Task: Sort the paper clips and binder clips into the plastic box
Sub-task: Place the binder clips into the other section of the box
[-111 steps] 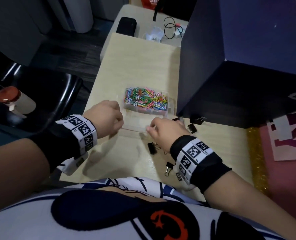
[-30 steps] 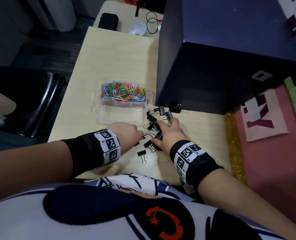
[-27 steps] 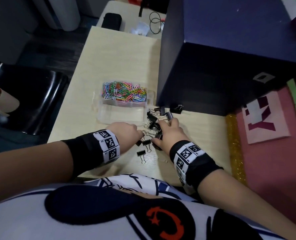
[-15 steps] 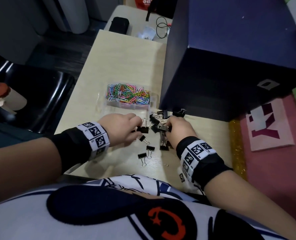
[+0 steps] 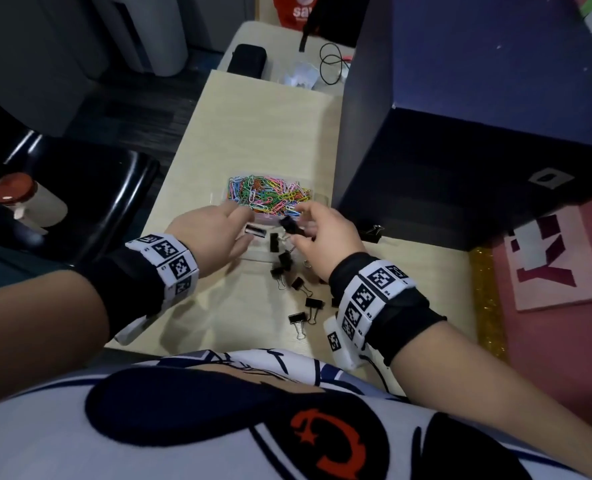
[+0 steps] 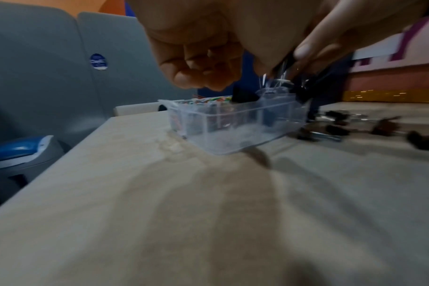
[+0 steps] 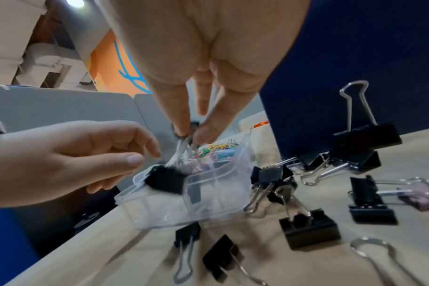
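Clear plastic box (image 5: pixel 242 251) sits on the bench (image 5: pixel 253 133) under your hands in the head view, colourful paper clips (image 5: pixel 270 197) in its far compartment, loose binder clips (image 5: pixel 303 303) beside it. Left wrist view: your left hand (image 6: pixel 196 48) hovers loosely curled, holding nothing. Right wrist view: your right hand (image 7: pixel 201 81) pinches a binder clip (image 7: pixel 165 179) by its wire handle over the near compartment.

A pale wood worktop (image 5: pixel 260 140) stands over a dark plank floor (image 5: pixel 121 109). A black chair (image 5: pixel 90 188) sits to its left, grey partition panels (image 6: pixel 61 63) behind, a pink mat (image 5: pixel 547 341) at right, a ceiling lamp (image 7: pixel 75 2) overhead.
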